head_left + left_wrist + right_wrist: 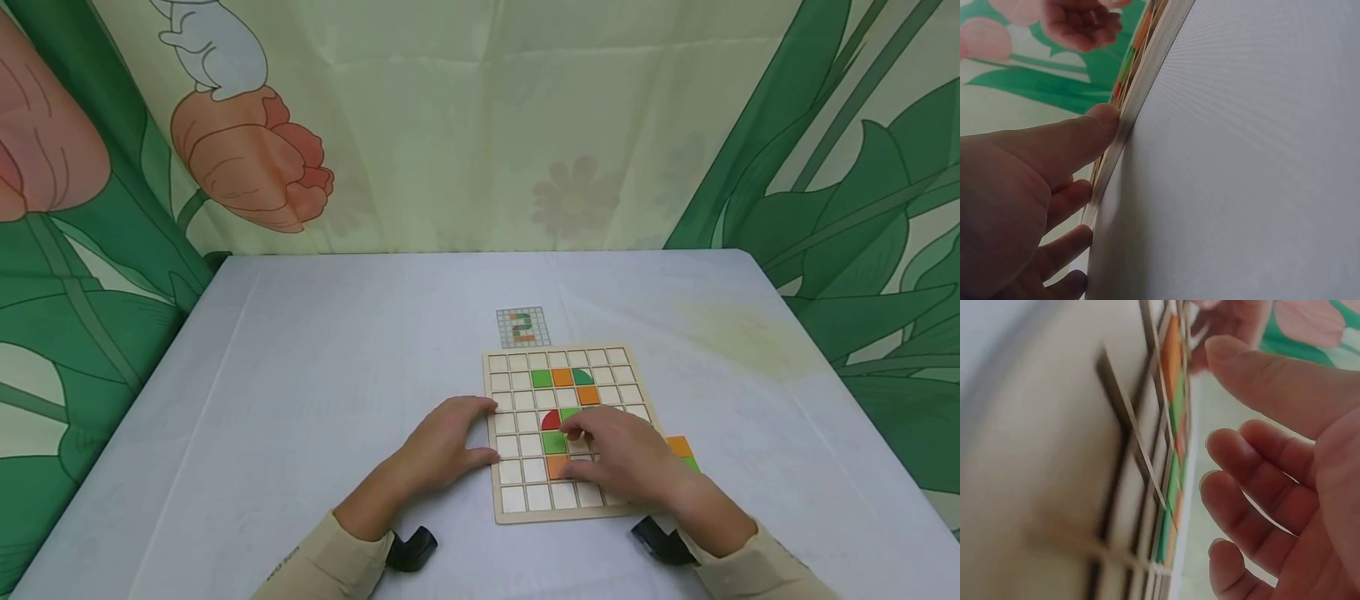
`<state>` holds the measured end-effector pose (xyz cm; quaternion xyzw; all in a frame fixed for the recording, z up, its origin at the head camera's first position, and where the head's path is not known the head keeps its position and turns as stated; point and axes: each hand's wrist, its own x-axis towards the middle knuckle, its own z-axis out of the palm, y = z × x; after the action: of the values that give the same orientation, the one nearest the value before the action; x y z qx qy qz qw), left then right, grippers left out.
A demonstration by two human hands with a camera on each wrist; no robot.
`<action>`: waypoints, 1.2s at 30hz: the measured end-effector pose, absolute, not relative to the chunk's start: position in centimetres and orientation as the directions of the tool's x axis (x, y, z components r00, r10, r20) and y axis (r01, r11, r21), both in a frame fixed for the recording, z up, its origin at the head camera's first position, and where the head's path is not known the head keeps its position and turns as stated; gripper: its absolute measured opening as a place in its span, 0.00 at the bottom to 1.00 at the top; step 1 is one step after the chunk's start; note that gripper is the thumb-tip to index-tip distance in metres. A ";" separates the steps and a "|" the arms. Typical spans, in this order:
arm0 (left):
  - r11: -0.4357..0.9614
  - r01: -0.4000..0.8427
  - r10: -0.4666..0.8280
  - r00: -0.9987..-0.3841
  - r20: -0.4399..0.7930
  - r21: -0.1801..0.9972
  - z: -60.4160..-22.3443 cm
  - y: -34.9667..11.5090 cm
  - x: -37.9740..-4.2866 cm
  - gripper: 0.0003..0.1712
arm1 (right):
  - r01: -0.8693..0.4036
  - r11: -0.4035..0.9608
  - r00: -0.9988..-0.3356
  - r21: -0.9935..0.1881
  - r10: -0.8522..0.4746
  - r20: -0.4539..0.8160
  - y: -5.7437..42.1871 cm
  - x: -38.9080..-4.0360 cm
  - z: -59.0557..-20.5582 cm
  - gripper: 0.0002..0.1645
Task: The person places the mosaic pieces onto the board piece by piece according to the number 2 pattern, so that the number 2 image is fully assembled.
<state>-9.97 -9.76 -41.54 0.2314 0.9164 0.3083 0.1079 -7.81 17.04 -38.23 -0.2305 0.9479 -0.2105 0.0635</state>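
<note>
A wooden grid board [555,516] lies on the table, with several coloured pieces in its cells. Among them are an orange square [562,377], a dark green rounded piece [582,377], a red rounded piece [551,420] and a green square [553,442]. My left hand [442,446] rests its thumb and fingertips against the board's left edge, thumb nearer me. Over the lower middle of the board hovers my right hand [630,454], fingers loosely bent. In the right wrist view nothing shows between its thumb and fingers. It covers some cells from the head view.
Just beyond the board lies a small card [523,327] printed with a coloured grid pattern. Loose orange [678,446] and green pieces [691,463] lie right of the board, partly behind the right hand. A white cloth [337,350] covers the table; a printed curtain hangs behind.
</note>
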 end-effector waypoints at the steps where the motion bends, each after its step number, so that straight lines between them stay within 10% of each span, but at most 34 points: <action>1: 0.704 0.356 0.489 -0.870 -0.056 0.615 -41.5 -9.8 -10.0 0.36 | -0.403 0.808 -0.889 -0.430 -0.457 -0.026 17.3 -7.9 -38.1 0.20; 36: 0.723 0.343 0.478 -0.875 -0.075 0.599 -41.8 -9.7 -10.1 0.37 | -0.087 0.936 -0.978 -0.342 -0.145 -0.148 29.1 -7.7 -38.2 0.26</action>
<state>-10.08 -9.67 -41.78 0.2229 0.9213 0.2978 0.1129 -7.66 29.08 -38.19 -0.0592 0.9801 -0.1691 0.0860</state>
